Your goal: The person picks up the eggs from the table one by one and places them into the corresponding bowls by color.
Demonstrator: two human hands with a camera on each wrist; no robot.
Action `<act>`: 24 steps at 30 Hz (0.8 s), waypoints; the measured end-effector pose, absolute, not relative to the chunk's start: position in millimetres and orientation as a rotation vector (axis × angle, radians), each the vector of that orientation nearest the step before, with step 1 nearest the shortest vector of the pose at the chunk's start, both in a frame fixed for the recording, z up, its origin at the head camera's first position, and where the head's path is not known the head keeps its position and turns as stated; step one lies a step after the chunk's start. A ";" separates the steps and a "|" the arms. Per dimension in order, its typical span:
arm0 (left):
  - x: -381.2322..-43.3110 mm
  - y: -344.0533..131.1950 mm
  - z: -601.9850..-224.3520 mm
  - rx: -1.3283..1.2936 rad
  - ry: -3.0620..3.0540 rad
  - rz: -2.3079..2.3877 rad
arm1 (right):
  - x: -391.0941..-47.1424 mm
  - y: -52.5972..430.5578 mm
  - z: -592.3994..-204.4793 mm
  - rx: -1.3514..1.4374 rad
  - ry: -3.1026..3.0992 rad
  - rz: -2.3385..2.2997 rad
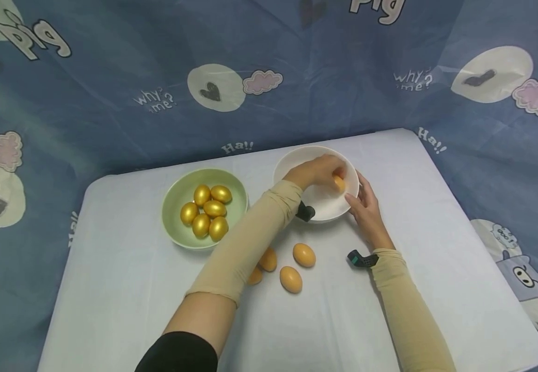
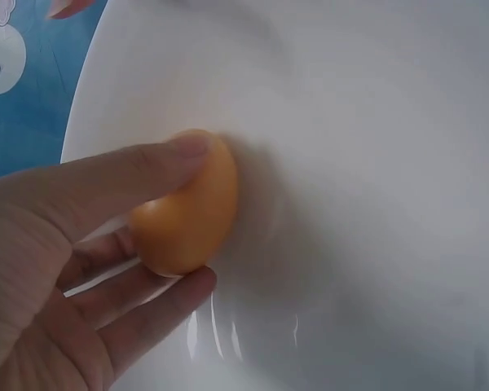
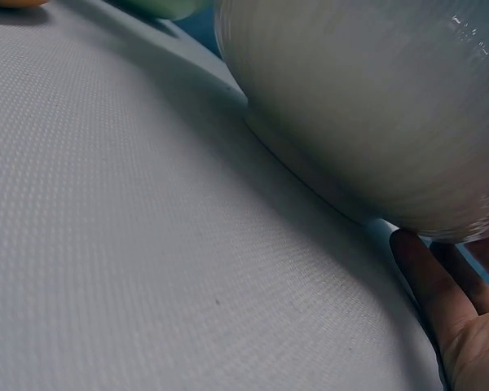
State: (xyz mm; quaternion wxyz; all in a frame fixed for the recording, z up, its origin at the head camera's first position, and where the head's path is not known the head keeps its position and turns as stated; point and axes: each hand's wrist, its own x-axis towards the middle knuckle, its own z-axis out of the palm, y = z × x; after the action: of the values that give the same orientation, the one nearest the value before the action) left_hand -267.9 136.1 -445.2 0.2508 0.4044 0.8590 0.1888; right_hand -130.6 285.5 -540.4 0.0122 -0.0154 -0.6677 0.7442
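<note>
Over the white bowl [image 1: 327, 209], my left hand [image 1: 317, 173] pinches a light brown egg [image 1: 339, 182] between thumb and fingers. The left wrist view shows the thumb lying across this egg [image 2: 187, 216], with fingertips under its lower end, close to the bowl's inner wall [image 2: 375, 163]. My right hand [image 1: 368, 214] holds the bowl at its right side, thumb at the rim and fingers around the outside. From the right wrist, the fingers [image 3: 440, 285] reach under the bowl's curved outer wall [image 3: 375, 106]. The left hand hides part of the bowl's inside.
Several brown eggs [image 1: 304, 255] lie on the white table [image 1: 343, 320] in front of the bowl, some partly hidden by my left forearm. To the left stands a green bowl [image 1: 169, 222] with several golden eggs [image 1: 214, 208]. A blue patterned cloth [image 1: 259, 41] hangs behind.
</note>
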 end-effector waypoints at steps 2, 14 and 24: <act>-267.4 135.5 -445.5 1.080 2.327 0.512 | -131.1 286.0 -541.3 -0.053 -2.095 2.308; -264.5 128.8 -437.0 1.058 2.300 0.476 | -131.7 284.9 -539.7 -0.036 -2.094 2.317; -257.7 110.1 -429.7 1.148 2.290 0.533 | -130.2 285.1 -538.5 -0.046 -2.060 2.346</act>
State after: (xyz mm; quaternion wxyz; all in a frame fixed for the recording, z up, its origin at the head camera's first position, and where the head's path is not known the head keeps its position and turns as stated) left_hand -257.7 110.1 -429.7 0.2595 0.4235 0.8453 0.1967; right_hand -130.2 285.1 -538.5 0.0095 -0.0148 -0.6598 0.7512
